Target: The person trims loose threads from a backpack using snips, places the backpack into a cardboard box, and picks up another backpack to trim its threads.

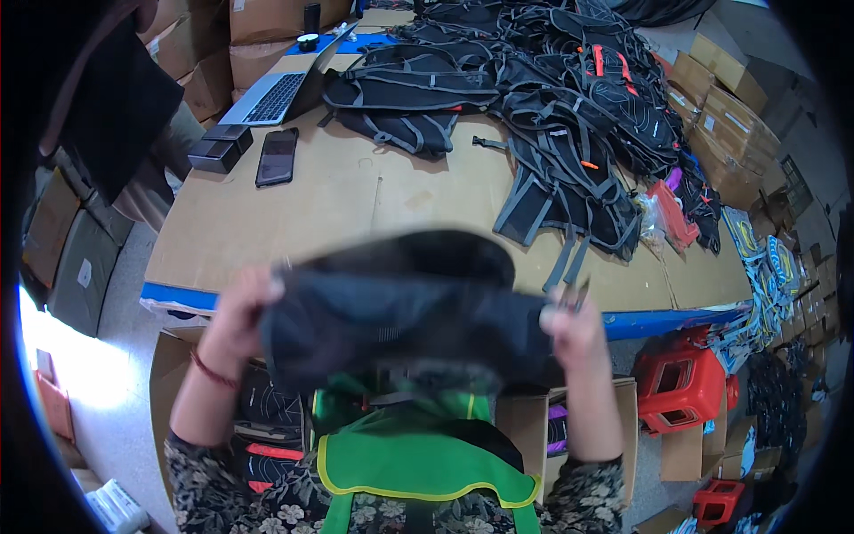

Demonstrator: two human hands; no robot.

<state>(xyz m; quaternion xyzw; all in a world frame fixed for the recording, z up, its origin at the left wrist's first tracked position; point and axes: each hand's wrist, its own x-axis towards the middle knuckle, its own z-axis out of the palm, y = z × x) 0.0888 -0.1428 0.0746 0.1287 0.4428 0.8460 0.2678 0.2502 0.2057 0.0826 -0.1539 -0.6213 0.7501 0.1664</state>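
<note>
A black fabric bag (391,325), smeared by motion, is stretched between my hands above the table's near edge. My left hand (240,311) is closed on its left end, fingers partly blurred. At the other end, my right hand (576,331) is closed with the thumb against the bag's edge. Thin dark metal points, apparently snips (580,294), stick up from the right fist. Beyond the bag, several black backpacks with grey straps (569,169) lie heaped on the cardboard-topped table (338,209).
A laptop (276,96), phone (277,158) and black box (221,149) occupy the table's far left. A red plastic stool (680,387) and open cartons (520,427) stand below the table. A person (116,107) stands at the left. My green apron (418,454) hangs in front.
</note>
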